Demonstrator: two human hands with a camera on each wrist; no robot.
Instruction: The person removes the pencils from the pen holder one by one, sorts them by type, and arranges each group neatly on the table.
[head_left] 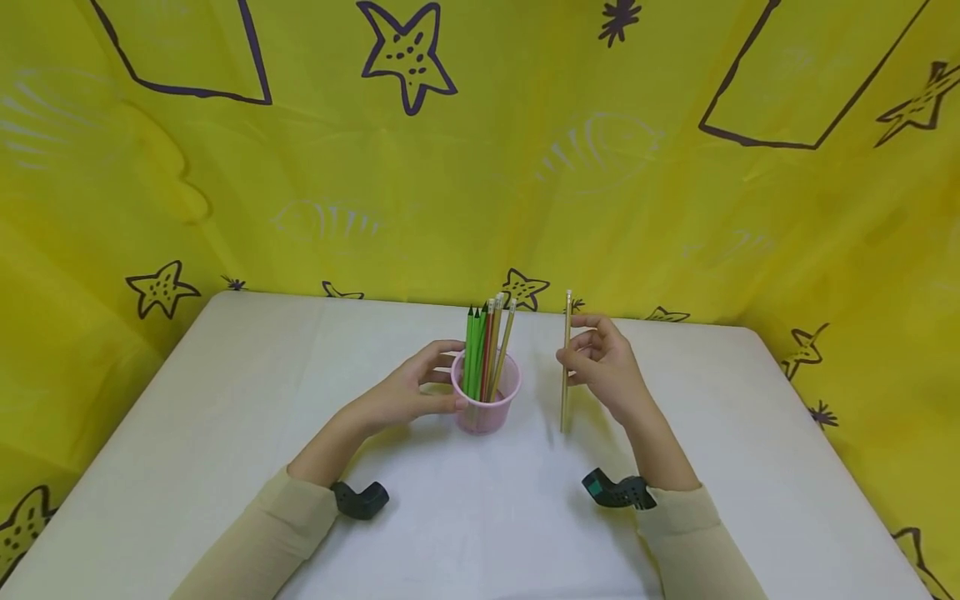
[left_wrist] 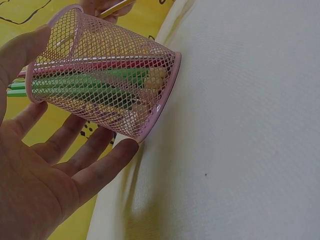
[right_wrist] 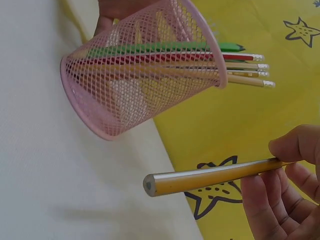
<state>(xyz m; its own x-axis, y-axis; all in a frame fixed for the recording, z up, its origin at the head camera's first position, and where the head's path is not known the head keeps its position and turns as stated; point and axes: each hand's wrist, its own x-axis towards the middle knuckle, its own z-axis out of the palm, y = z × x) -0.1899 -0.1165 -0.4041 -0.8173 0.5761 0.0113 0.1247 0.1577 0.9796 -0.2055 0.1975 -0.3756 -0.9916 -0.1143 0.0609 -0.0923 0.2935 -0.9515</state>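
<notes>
A pink mesh pencil cup (head_left: 483, 418) stands upright on the table, holding several pencils: green ones (head_left: 472, 354) with dark points up, a red one, and yellow ones (head_left: 504, 354) with white eraser ends up. My left hand (head_left: 401, 395) holds the cup from its left side, thumb at the near rim and fingers around the far side. To the right of the cup, my right hand (head_left: 606, 367) pinches a yellow pencil (head_left: 566, 392) between thumb and fingers. This pencil is upright, its white eraser end up. Its flat, unsharpened lower end shows in the right wrist view.
A white cloth covers the table (head_left: 225, 417). Behind and at both sides hangs a yellow curtain (head_left: 480, 167) printed with starfish and fish. Each wrist wears a dark camera mount, one on the left (head_left: 362, 500) and one on the right (head_left: 617, 490).
</notes>
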